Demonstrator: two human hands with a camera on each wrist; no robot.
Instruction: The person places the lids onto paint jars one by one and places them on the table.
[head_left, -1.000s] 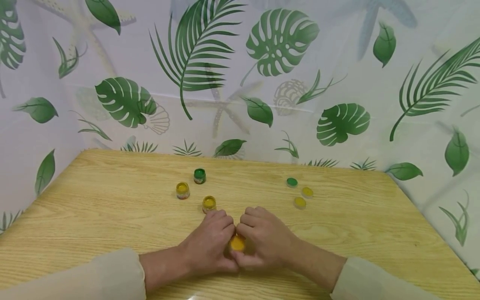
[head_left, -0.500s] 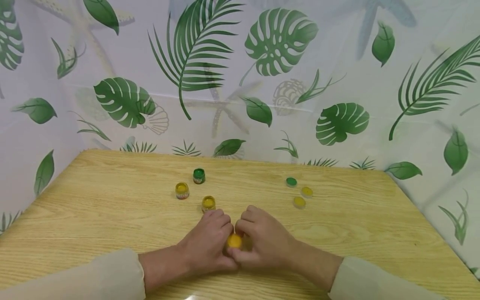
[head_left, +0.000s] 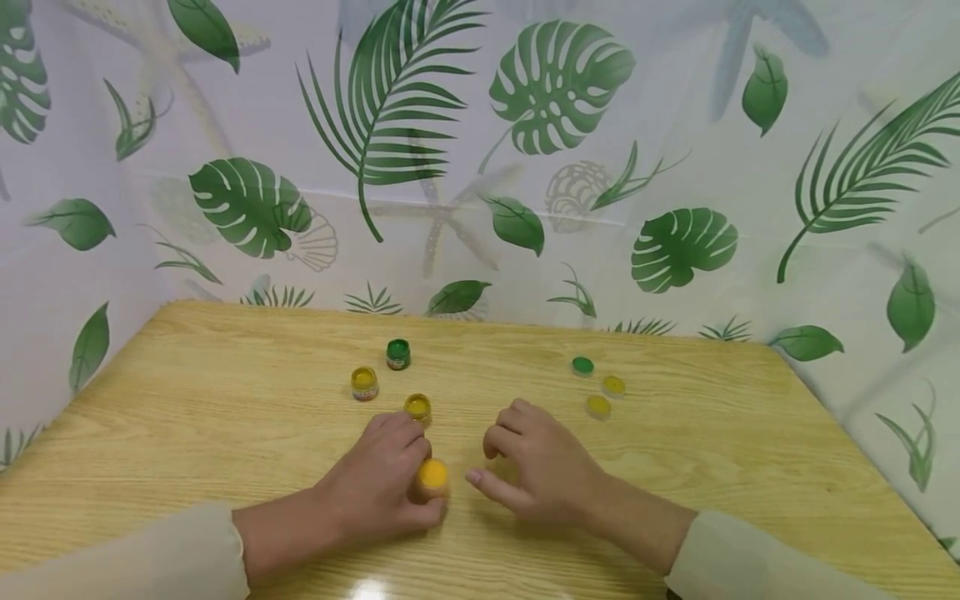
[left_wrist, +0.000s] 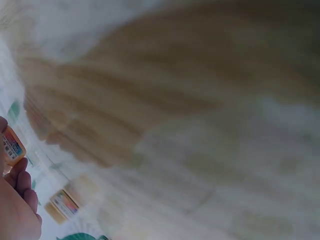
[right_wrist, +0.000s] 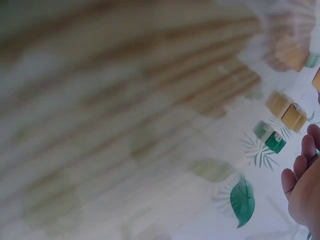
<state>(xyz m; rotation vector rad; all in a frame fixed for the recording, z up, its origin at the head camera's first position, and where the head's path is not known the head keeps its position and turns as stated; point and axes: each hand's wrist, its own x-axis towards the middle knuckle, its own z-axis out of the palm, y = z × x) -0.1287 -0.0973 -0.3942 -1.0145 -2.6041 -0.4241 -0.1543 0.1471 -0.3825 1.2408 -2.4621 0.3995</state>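
My left hand [head_left: 375, 479] holds a small paint jar [head_left: 432, 475] with a bright orange-yellow top, fingers on its far side and thumb at the near side. In the left wrist view the jar [left_wrist: 12, 146] shows an orange body and a printed label between fingertips. My right hand [head_left: 543, 467] is apart from the jar, to its right. Its thumb and loosely curled fingers have a gap between them with nothing visible in it. Just beyond the left knuckles stands a dark-yellow paint jar [head_left: 417, 406], partly hidden by that hand.
Behind on the wooden table [head_left: 225, 400] stand another yellow paint jar [head_left: 364, 382] and a green one [head_left: 398, 353]. To the right lie a green disc-shaped lid [head_left: 582, 366] and two yellow lids [head_left: 597, 406]. A leaf-patterned cloth [head_left: 450, 167] hangs behind the table.
Both hands were together around the orange-yellow jar. The left hand has drawn it to the left, and the right hand has let go, leaving a gap between the hands.
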